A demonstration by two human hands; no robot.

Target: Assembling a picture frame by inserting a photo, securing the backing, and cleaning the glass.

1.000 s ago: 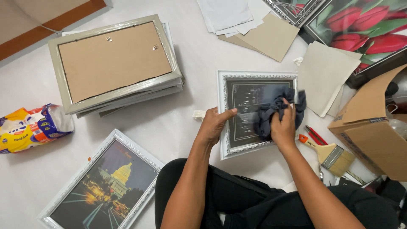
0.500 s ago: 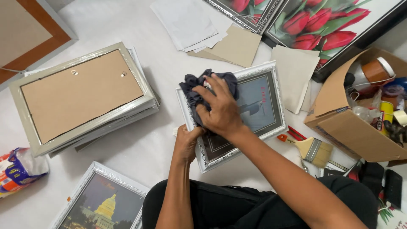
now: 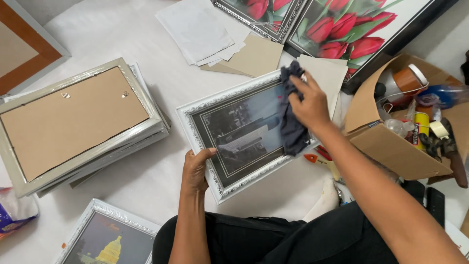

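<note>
While the person sits on the floor, the left hand (image 3: 195,168) grips the near edge of a white picture frame (image 3: 195,120) and keeps it steady. That frame lies flat on the pale floor (image 3: 161,181), just in front of the person's knees, turned a bit sideways. Over on the far right corner of the glass, the right hand (image 3: 308,102) is closed on a dark cloth (image 3: 291,129) and presses it down on the glass. I think the glass is partly wiped, since the cloth sits at one end, but the shine makes it hard to tell which part is clean. To the left a stack of frames (image 3: 78,122) lies face down. Near the left knee is a frame with a lit dome picture (image 3: 110,244). On the right a cardboard box (image 3: 395,151) holds cans and tape, and tulip pictures (image 3: 351,34) lie at the top
</note>
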